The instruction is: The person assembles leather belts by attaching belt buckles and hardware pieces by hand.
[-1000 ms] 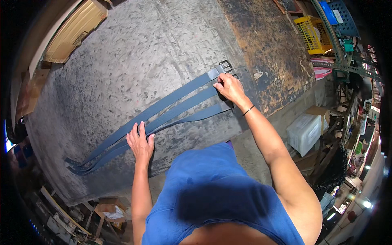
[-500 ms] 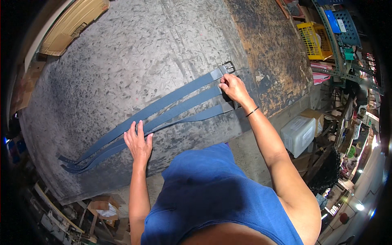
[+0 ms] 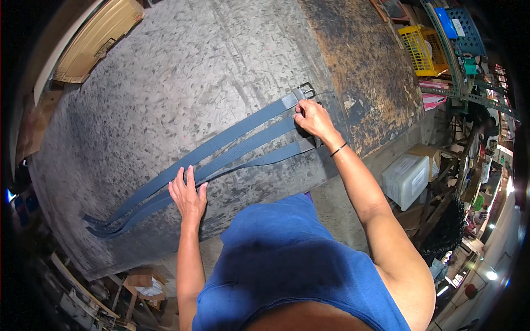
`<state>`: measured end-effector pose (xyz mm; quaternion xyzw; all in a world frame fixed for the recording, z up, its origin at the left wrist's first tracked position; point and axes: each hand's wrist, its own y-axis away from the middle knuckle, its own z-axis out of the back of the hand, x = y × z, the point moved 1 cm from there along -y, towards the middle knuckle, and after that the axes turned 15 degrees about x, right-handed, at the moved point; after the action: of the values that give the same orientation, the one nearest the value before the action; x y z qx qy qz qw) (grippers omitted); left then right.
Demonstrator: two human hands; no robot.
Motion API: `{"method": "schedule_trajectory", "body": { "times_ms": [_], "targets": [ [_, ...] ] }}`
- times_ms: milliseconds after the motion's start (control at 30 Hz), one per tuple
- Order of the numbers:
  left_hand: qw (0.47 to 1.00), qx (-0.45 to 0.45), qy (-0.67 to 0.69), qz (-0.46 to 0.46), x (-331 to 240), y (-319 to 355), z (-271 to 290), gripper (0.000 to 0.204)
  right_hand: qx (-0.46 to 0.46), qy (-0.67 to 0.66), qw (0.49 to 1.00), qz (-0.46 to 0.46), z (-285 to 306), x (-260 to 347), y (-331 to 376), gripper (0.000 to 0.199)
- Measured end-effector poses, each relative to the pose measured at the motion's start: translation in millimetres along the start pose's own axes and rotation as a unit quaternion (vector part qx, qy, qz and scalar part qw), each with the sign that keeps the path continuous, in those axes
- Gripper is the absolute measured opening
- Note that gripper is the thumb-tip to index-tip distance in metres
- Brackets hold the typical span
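Note:
Three dark blue belts lie side by side, slanting across a worn grey tabletop; their free ends bunch together at the left. The far belt [image 3: 232, 130] ends at the right in a grey tab and a square metal buckle [image 3: 307, 90]. My right hand [image 3: 315, 119], fingers curled in, grips the buckle end of the middle belt [image 3: 248, 144] and hides its buckle. Just below that hand, the near belt [image 3: 276, 155] ends in a grey tab, its buckle partly covered by my wrist. My left hand [image 3: 189, 199] rests with spread fingers across the belts.
The grey tabletop [image 3: 165, 94] meets a worn brown board [image 3: 364, 66] at the right. Flattened cardboard [image 3: 99, 38] lies at the far left. Beyond the right edge are a yellow basket [image 3: 422, 52] on a metal rack and a lidded translucent box [image 3: 406, 179].
The view has shifted slightly. Both hands keep nearly the same places on the belts, and the belts lie as before.

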<state>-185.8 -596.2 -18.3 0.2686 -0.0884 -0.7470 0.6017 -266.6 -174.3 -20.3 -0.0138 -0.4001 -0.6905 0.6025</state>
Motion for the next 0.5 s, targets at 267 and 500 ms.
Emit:
{"method": "schedule_trajectory", "body": {
  "times_ms": [267, 500],
  "targets": [
    [1.0, 0.002, -0.01, -0.004, -10, 4, 8, 0.07, -0.091, 0.136, 0.983, 0.084, 11, -3, 23, 0.032],
    [0.963, -0.124, 0.177, -0.158, -76, -12, 34, 0.037, 0.03, 0.079, 0.996, 0.039, 18, -4, 30, 0.035]
  ]
}}
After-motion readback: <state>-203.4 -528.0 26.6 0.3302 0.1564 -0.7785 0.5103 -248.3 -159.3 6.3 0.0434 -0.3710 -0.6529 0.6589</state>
